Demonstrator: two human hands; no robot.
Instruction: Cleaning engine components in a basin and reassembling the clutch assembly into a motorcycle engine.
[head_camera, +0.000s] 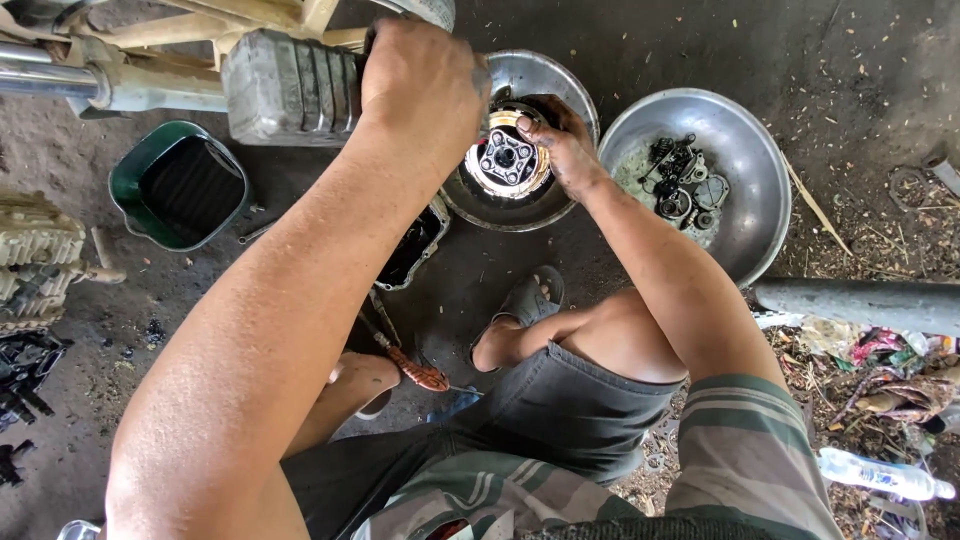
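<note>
Round clutch assembly (505, 160) held by right hand (565, 150) over steel bowl (545, 75).

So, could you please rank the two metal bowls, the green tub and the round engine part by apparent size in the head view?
1. Right metal bowl, though partly nearer.
2. Left metal bowl, partly hidden, so unsure against the first.
3. Green tub.
4. Round engine part.

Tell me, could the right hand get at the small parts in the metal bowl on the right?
Probably yes. The right hand rests on the round part in the neighbouring bowl, and the small parts lie uncovered in the open metal bowl right beside it.
</note>
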